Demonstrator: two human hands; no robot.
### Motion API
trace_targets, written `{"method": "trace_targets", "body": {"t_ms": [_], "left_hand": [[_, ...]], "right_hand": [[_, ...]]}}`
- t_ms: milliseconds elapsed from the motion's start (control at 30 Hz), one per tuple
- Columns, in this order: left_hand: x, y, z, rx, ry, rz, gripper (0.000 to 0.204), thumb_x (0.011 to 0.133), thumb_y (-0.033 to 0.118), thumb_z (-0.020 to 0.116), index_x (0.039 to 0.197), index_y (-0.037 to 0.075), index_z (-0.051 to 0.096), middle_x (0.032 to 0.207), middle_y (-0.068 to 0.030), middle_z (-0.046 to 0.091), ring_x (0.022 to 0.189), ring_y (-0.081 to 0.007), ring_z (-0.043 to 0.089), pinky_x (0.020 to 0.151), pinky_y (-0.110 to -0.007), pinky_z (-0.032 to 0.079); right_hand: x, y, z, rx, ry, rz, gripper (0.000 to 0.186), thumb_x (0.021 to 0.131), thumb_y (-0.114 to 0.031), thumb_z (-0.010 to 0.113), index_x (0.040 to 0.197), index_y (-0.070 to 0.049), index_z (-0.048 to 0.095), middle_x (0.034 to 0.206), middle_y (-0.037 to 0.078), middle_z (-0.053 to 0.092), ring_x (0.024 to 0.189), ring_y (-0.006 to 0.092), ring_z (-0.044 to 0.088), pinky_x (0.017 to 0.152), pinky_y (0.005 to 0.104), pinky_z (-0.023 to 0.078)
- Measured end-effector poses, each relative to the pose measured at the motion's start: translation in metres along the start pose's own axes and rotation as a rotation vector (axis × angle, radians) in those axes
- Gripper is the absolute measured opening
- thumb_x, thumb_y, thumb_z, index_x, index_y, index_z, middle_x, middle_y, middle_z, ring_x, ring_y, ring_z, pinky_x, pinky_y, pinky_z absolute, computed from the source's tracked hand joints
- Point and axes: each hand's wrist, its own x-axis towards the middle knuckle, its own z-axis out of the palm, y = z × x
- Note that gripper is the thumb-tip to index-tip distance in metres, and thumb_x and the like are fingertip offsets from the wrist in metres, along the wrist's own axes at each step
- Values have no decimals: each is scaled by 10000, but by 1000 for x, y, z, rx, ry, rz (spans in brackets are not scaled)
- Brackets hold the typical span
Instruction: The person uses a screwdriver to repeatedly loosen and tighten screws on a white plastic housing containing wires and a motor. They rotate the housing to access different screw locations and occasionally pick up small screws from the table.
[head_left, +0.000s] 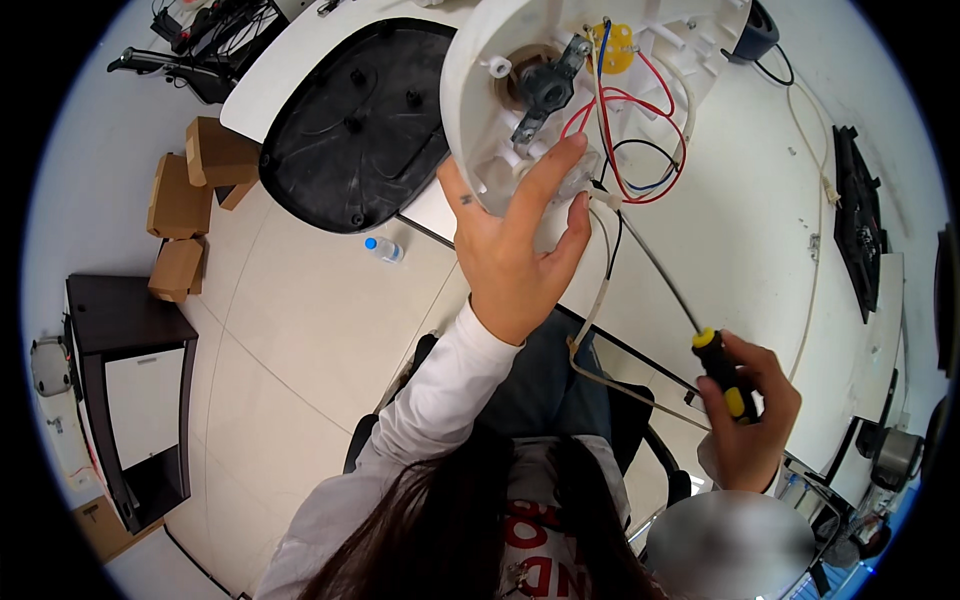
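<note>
My left hand [512, 262] grips the lower rim of a white round plastic housing [466, 75], its fingers reaching inside near a clear plastic part [580, 178]. Inside the housing are a dark grey bracket [549, 88], a yellow disc [615, 48] and loose red, blue and white wires [655, 198]. My right hand [755, 400] is closed round the black and yellow handle of a long screwdriver [665, 268]. The shaft points up and left, its tip end beside a small white connector [606, 200] near my left thumb; whether it touches anything cannot be made out.
A black oval cover [355, 130] lies on the white table [745, 210], left of the housing. A pale cable [598, 290] hangs over the table edge. A flat black panel [858, 225] stands at the right. Cardboard boxes [180, 195] and a bottle [384, 249] are on the floor.
</note>
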Motion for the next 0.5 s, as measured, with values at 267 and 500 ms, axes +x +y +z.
{"method": "trace_targets", "body": {"t_ms": [267,500], "left_hand": [[0,-1,0,-3,1,-2,478,627,8,661,1077,162,621,1041,-86,581,961,-329,416,762,-364,425],[1,0,0,4,29,-20,489,621,4,663,1076,177,621,1009,-51,600,952,-334,420,760,-364,425]], "right_hand": [[1,8,-6,332,-156,67,335,833,-10,435,1153,59,506,859,137,540,766,180,576,739,252,419],[8,-3,-14,234,-155,183,385,811,-18,497,1195,-16,519,890,116,536,705,149,574,593,218,448]]}}
